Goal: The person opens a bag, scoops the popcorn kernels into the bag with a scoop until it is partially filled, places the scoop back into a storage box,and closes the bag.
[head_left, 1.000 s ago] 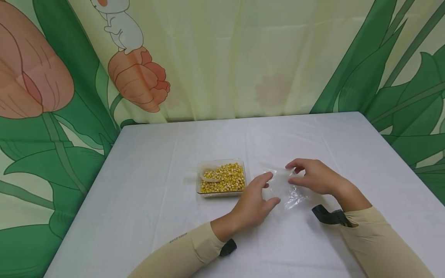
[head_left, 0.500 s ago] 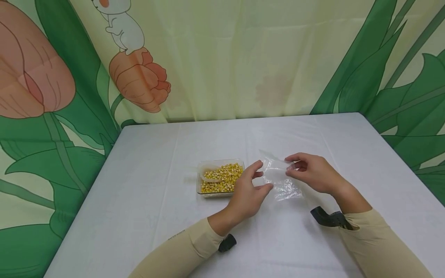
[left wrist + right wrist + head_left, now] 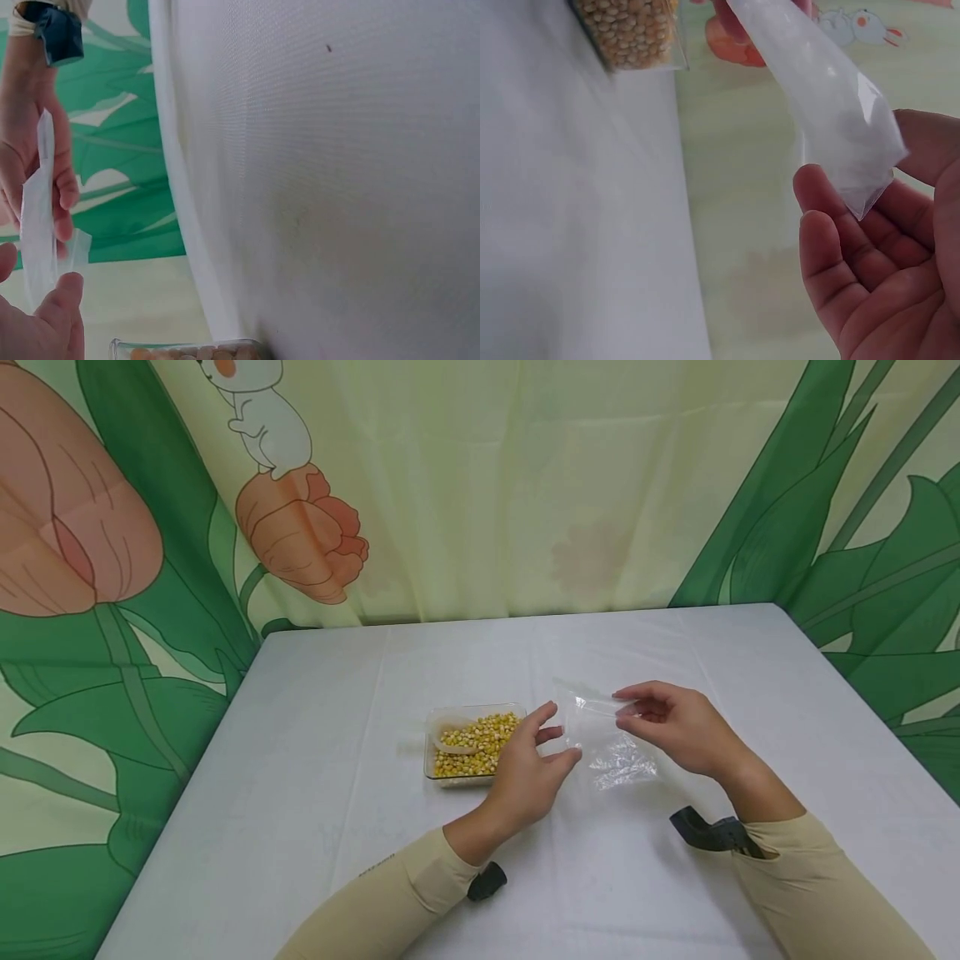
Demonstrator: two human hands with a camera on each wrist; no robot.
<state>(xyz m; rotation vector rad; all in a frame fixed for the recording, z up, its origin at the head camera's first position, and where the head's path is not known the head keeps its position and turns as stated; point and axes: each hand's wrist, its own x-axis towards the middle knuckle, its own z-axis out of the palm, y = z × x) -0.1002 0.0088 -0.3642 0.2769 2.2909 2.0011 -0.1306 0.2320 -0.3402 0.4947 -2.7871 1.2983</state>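
Observation:
A small clear plastic bag [image 3: 618, 760] hangs above the table between my two hands, its near end crinkled. My right hand [image 3: 671, 727] pinches its right side between thumb and fingers. In the right wrist view the bag [image 3: 840, 112] tapers to a corner before the fingers [image 3: 829, 274]. My left hand [image 3: 525, 772] is at the bag's left edge, thumb and fingers parted. The left wrist view shows the bag [image 3: 37, 225] nearly edge-on, reaching between left thumb and finger; firm contact is hard to tell.
A clear rectangular container [image 3: 442, 782] of yellow corn kernels [image 3: 480, 752] stands just left of my left hand. A pale, translucent scoop-like piece [image 3: 442, 731] lies on the kernels. White cloth covers the table [image 3: 337, 718]; a printed curtain [image 3: 465, 493] hangs behind.
The bag has risen, shifted left and spread wider. My left hand has moved left, over the container's right side. My right hand has lifted slightly.

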